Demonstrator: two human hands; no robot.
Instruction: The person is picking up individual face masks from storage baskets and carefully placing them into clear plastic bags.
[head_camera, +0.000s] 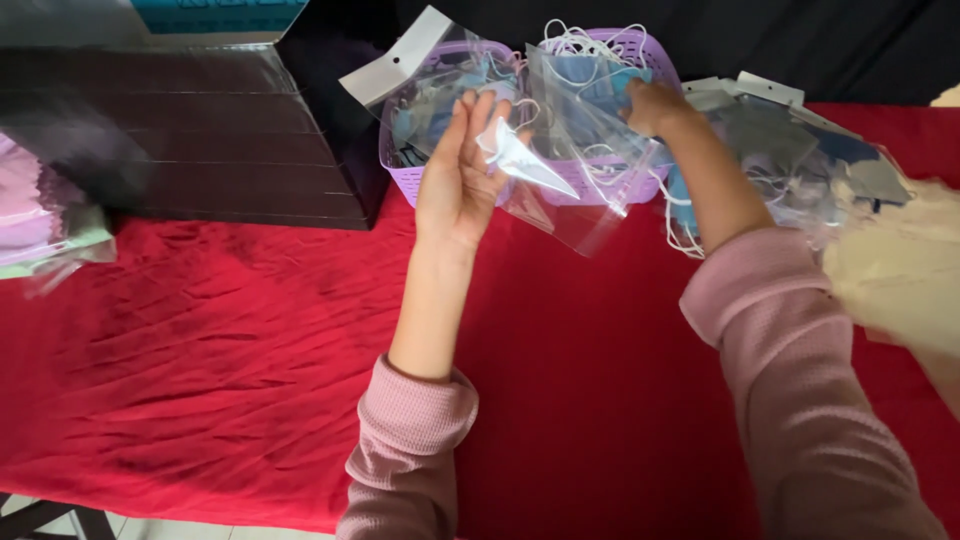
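A clear plastic bag (560, 190) hung from the left hand (458, 175), whose fingers were pinched on its top corner. The bag's long side slanted down and away toward the right hand (650, 105). That hand was closed on a blue face mask (598, 75) in the purple basket (420, 180), just past the bag. Below both hands, the red worktop (230, 340) lay bare, with a dark box (220, 140) off to the left.

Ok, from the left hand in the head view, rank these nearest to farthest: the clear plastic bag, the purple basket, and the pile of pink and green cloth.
1. Clear plastic bag: in the left hand.
2. Purple basket: just behind it.
3. Pile of pink and green cloth: far left edge of the red tablecloth.
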